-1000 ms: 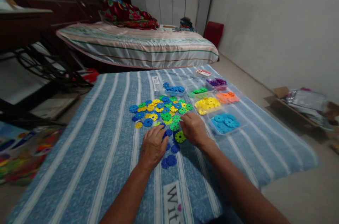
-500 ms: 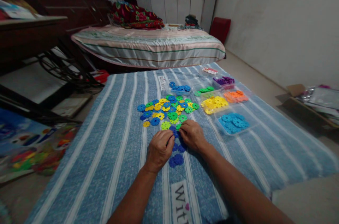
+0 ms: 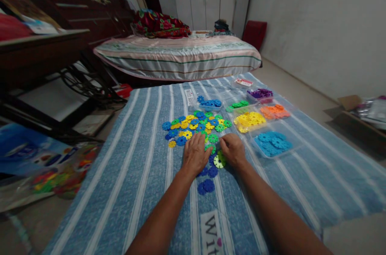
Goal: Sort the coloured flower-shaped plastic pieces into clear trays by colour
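My left hand lies over the front of a mixed pile of flower-shaped plastic discs, its fingers stretched forward and touching some of them. To the right of the pile, my right hand is curled closed, and what its fingers hold, if anything, is hidden. A lime-green disc is beside its thumb side. Between the hands are green discs. Several dark blue discs form a loose group nearer to me, partly hidden by my left hand.
Clear plastic boxes on the right hold sorted discs: light blue, yellow, orange, green, purple and blue. A striped cloth covers the table. Beyond it stands a bed.
My hands have moved apart. The left now reaches forward onto the pile with straighter fingers; the right has shifted right. A lime-green disc now shows beside the right hand. The view has shifted slightly.
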Tool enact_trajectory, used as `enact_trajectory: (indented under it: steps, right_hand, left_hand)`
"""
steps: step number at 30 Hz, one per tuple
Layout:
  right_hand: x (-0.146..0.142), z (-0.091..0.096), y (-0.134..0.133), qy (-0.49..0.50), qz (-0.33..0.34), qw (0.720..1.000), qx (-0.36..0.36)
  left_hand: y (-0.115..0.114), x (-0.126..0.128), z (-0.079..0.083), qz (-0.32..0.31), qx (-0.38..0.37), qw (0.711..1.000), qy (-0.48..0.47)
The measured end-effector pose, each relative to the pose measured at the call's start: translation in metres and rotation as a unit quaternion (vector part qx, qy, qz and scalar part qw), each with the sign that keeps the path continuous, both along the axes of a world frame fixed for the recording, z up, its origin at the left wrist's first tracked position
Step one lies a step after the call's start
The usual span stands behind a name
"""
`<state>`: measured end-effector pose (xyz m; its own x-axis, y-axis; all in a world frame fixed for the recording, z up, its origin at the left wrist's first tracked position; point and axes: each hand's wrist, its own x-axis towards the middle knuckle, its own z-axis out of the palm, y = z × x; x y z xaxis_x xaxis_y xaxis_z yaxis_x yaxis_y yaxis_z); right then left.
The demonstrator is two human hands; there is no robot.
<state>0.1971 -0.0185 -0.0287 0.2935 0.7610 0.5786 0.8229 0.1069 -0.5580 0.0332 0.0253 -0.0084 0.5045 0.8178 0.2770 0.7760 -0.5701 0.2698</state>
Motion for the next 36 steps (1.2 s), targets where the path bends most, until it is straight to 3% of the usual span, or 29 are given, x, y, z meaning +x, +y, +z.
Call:
enact_trajectory:
  steps: [5, 14, 23, 31, 36]
  right_hand:
    - [0.003, -0.002, 0.002, 0.074, -0.006, 0.997, -0.026]
    - [0.006, 0.000, 0.001, 0.119, 0.006, 0.992, -0.049]
    - [0.006, 0.001, 0.000, 0.125, 0.011, 0.991, -0.053]
    - [0.007, 0.001, 0.000, 0.099, 0.017, 0.994, -0.050]
    - [-0.002, 0.005, -0.007, 0.023, 0.107, 0.993, -0.030]
  left_hand:
    - [-0.009, -0.006, -0.003, -0.039, 0.013, 0.999, -0.005]
    - [-0.035, -0.012, -0.010, -0.077, 0.056, 0.995, -0.023]
    - [-0.031, -0.020, -0.003, -0.140, 0.066, 0.981, -0.113]
    - [-0.026, -0.025, -0.002, -0.073, 0.113, 0.974, -0.183]
    - [-0.016, -0.035, -0.002, -0.013, 0.095, 0.972, -0.216]
